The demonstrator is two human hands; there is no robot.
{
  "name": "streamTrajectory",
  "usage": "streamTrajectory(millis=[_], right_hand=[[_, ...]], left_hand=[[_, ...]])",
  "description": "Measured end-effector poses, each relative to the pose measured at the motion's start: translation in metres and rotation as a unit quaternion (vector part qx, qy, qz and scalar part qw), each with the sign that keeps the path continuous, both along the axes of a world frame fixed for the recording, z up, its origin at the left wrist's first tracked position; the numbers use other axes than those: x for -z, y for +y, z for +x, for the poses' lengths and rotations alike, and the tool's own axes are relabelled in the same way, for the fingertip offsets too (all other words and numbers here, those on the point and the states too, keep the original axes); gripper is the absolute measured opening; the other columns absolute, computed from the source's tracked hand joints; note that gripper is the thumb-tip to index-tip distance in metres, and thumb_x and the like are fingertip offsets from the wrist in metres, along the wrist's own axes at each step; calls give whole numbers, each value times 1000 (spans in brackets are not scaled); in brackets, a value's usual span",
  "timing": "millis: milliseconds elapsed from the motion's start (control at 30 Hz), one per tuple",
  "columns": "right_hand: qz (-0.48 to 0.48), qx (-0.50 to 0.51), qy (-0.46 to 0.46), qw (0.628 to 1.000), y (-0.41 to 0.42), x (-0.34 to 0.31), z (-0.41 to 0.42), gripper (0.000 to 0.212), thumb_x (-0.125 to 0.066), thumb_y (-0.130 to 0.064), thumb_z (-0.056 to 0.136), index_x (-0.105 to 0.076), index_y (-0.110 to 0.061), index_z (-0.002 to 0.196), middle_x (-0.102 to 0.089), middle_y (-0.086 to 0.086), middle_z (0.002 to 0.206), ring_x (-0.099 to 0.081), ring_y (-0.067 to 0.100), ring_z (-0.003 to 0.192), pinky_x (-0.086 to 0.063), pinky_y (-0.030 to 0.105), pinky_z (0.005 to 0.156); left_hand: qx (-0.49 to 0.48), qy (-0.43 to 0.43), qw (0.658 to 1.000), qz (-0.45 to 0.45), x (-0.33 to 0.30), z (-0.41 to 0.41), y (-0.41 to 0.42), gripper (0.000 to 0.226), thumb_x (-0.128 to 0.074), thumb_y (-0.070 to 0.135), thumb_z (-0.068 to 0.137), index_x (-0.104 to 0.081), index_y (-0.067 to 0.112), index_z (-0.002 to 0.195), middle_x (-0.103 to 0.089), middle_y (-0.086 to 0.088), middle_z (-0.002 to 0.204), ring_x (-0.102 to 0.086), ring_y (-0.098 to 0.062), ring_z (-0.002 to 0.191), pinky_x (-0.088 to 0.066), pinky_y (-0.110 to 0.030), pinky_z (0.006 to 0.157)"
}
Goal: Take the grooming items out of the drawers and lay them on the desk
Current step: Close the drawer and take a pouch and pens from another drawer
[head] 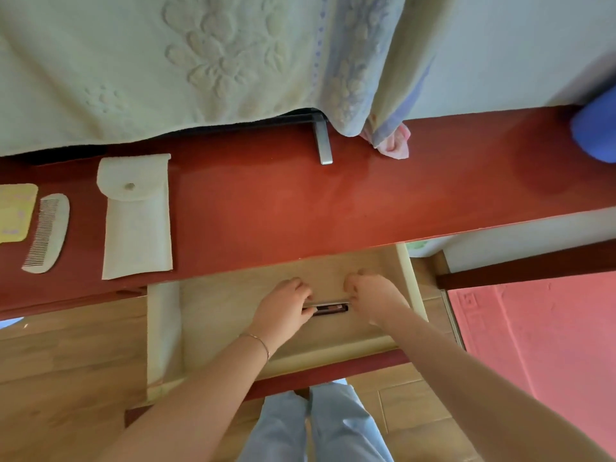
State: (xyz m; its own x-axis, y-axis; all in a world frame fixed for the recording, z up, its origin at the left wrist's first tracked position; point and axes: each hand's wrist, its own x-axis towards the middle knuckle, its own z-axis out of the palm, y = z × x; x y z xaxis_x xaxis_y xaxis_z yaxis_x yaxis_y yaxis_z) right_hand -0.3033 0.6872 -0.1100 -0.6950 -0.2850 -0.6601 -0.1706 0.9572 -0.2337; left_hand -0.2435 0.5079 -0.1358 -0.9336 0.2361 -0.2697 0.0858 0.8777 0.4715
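Note:
A pale wooden drawer (166, 328) stands pulled out under the red desk (300, 201). Inside it lies a small flat silver-and-dark item (330, 308), perhaps a slim case. My left hand (283, 305) grips its left end and my right hand (373, 298) grips its right end; the fingers hide both ends. On the desk's left part lie a white comb (46, 233), a white buttoned pouch (136, 215) and a yellow flat item (15, 211) at the frame's edge.
A pale embossed cloth (166, 61) drapes over something at the desk's back, with a silver stand foot (323, 141) poking out. A blue object (596, 128) sits at the far right. Wooden floor and a pink mat (533, 345) lie below.

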Motion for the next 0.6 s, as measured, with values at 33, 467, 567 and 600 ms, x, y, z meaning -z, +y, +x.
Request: streamTrajectory(millis=[33,467,567,600], right_hand=[[11,-15,-1,1000,-3,5,-1,33,-49,-1,85,-55,-16,114,-50,8,119,-53,31,104,-49,35,82],[83,-134,15,987,-14,14,-5,28,-40,4,87,-53,-7,110,-51,10,116,-47,30,111,-46,39,76],[94,-170,24,981,-14,14,-3,28,-42,2,88,-52,-6,114,-52,10,118,-48,29,111,-46,39,74],[94,-179,29,979,-13,12,-2,27,-44,0,89,-52,-6,113,-52,10,117,-49,29,110,-45,38,72]], left_hand=[[9,-13,1000,-13,3,0,4,25,-54,34,90,-58,17,107,-55,2,108,-50,-15,100,-44,-25,78],[100,1,991,-87,14,9,7,27,-50,14,90,-51,11,117,-52,-6,116,-48,-24,104,-45,-33,74],[95,16,991,-93,10,11,5,27,-51,14,88,-54,9,114,-54,-6,112,-50,-24,103,-48,-33,73],[86,28,992,-83,8,12,3,25,-53,14,86,-57,8,110,-56,-6,107,-53,-24,99,-49,-33,70]])
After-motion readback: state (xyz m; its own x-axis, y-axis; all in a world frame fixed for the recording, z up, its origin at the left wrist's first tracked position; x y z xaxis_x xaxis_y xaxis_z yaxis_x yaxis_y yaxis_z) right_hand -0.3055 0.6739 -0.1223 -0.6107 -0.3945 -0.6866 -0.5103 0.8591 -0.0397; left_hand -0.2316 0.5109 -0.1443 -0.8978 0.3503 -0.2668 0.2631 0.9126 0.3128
